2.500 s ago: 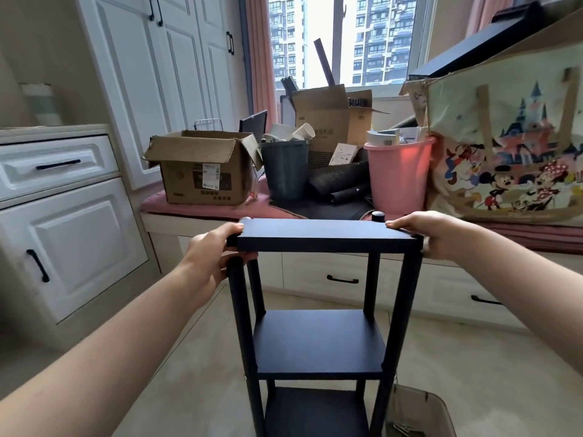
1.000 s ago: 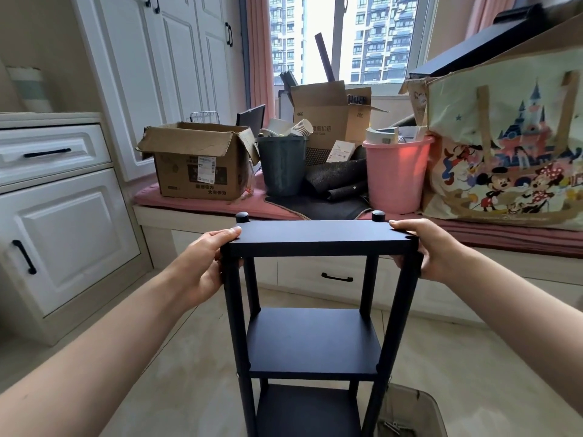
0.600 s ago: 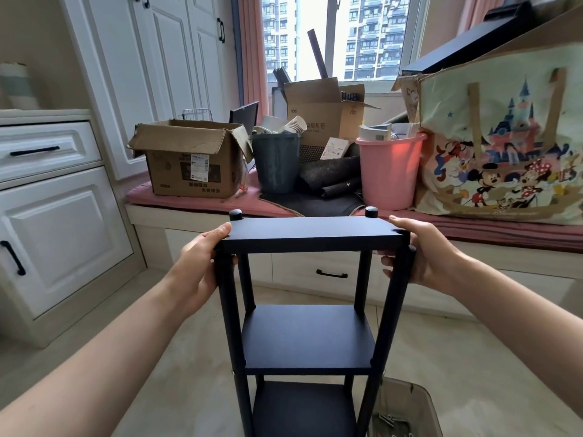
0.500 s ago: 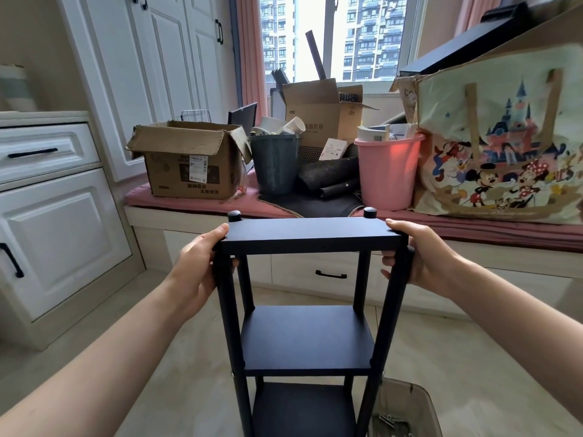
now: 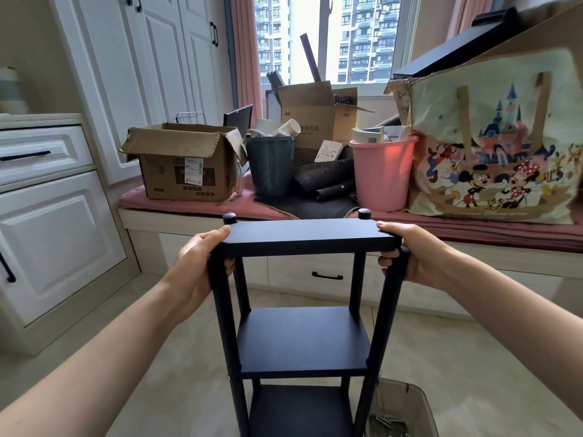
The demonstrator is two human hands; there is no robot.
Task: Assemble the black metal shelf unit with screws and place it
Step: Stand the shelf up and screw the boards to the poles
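Note:
The black metal shelf unit [image 5: 303, 234] stands upright in front of me, with three boards on four round posts. My left hand [image 5: 195, 269] grips its top left corner, thumb on the top board and fingers curled round the near left post. My right hand [image 5: 413, 253] grips the top right corner the same way, fingers wrapped round the near right post. Two round black caps top the far posts. The unit's feet are out of view below the frame.
A window bench [image 5: 189, 216] with drawers lies just beyond the shelf, loaded with a cardboard box [image 5: 186, 162], grey bin [image 5: 271, 165], pink bucket [image 5: 381, 175] and cartoon tote bag [image 5: 495, 143]. White cabinets [image 5: 53, 222] stand at left. A plastic tub [image 5: 407, 411] with small metal parts sits on the floor at lower right.
Both hands keep their hold on the shelf's top corners. The view has shifted a little toward the window bench, and my right hand's fingers have curled further round the post.

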